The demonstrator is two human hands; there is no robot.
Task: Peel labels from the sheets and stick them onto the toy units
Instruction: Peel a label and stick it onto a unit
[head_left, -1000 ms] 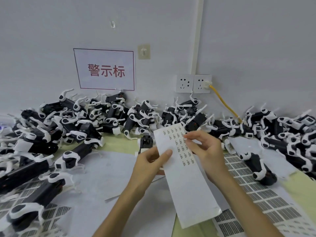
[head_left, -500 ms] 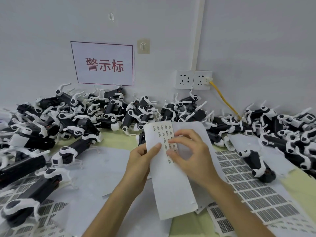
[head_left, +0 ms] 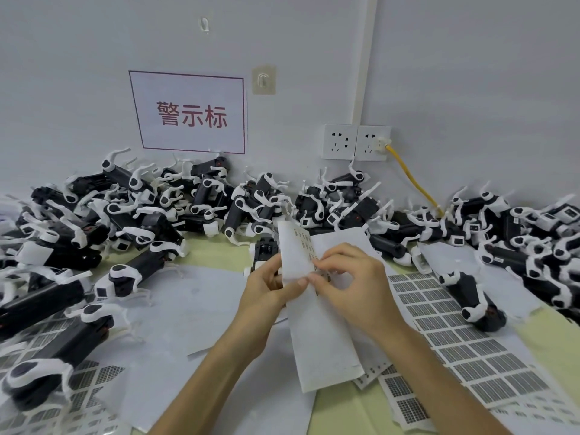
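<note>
A long white label sheet [head_left: 323, 337] with small grey labels near its top is held upright over the table centre. My left hand [head_left: 266, 290] grips its left edge, thumb on the front. My right hand [head_left: 354, 284] pinches at a label on the sheet's right side, fingertips meeting my left thumb. A black-and-white toy unit [head_left: 265, 251] stands just behind my left hand, partly hidden. Many more toy units [head_left: 131, 211] lie heaped along the wall.
Sheets of dark printed labels [head_left: 464, 343] cover the table to the right, others [head_left: 44, 403] at lower left. A lone toy unit [head_left: 470, 293] lies right of my hands. A yellow cable [head_left: 411, 177] runs from the wall sockets [head_left: 356, 142].
The sheet has dropped lower and bent. My right hand moved down and left to the sheet's edge beside my left thumb.
</note>
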